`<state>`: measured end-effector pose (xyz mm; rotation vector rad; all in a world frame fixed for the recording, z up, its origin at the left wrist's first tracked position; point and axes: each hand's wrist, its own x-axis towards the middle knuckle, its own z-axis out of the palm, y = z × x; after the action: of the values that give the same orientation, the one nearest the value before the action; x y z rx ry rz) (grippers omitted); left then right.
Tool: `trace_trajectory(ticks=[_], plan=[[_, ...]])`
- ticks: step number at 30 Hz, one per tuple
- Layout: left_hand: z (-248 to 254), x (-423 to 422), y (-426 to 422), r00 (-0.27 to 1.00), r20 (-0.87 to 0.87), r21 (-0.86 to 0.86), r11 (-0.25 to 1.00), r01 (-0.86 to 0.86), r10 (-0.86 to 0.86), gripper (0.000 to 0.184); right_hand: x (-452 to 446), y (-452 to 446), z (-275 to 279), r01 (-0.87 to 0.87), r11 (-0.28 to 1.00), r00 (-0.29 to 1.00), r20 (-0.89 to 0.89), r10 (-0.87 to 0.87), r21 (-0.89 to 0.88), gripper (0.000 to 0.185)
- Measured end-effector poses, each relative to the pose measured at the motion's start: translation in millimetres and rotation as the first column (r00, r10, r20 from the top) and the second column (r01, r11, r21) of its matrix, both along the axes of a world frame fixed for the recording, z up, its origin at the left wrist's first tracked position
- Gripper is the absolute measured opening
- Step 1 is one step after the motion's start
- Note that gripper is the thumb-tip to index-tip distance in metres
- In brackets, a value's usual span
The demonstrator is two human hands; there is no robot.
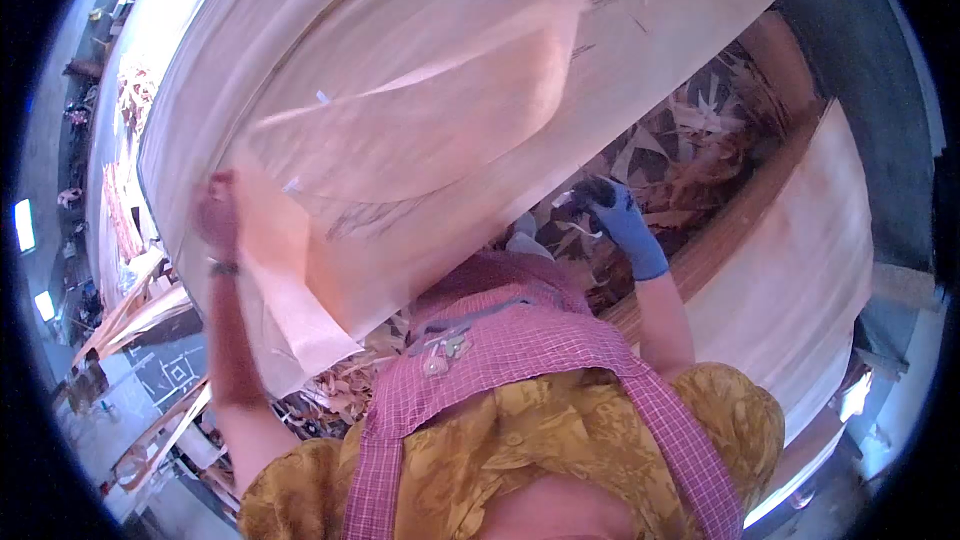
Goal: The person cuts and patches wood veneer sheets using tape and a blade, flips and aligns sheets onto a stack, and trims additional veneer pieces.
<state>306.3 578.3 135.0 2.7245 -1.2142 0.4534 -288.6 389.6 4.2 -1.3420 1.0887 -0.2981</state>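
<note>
My bare left hand (pixel 218 215), blurred by motion, is at the left edge of a broad pale sheet of wood veneer (pixel 420 110). Its fingers look closed at the edge of a loose veneer strip (pixel 275 240), which bends down towards my apron. My right hand (pixel 610 210) wears a blue glove with dark fingers. Those fingers are curled around something small that I cannot make out, close to the sheet's near edge. Thin curled wood shavings (pixel 650 165) lie beneath and beyond this hand.
Another pale veneer stack (pixel 780 260) with a brown side edge rises on the right. Shavings (pixel 340 390) cover the floor by my apron (pixel 500 340). Long wood strips (pixel 130 315) and a dark board with white line markings (pixel 175 370) lie at the left.
</note>
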Motion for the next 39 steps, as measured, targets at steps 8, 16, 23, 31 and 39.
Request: trace_trajectory(ticks=[8,16,23,31,39], plan=[[47,217,-122,0.935,0.351,-0.036,0.997,0.075,-0.057,0.072,70,-1,3,0.09,0.971,0.977,0.167,-0.129,0.221,0.025],[-84,-184,-151,0.848,-0.065,-0.086,0.85,0.52,-0.526,0.059,134,-9,-1,0.282,0.931,0.911,0.24,-0.335,0.231,0.023],[-139,-284,-126,0.522,-0.462,-0.035,0.603,0.797,-0.717,0.061,131,-10,-33,0.304,0.91,0.948,0.0,-0.317,0.28,0.025],[-141,-303,-124,0.508,-0.473,0.155,0.5,0.852,-0.72,0.062,115,-4,-71,0.181,0.981,0.965,-0.207,-0.164,0.069,0.041],[-142,-309,-127,0.51,-0.495,0.168,0.498,0.851,-0.704,0.063,94,-42,-33,-0.536,0.762,0.712,-0.68,0.177,-0.363,0.027]])
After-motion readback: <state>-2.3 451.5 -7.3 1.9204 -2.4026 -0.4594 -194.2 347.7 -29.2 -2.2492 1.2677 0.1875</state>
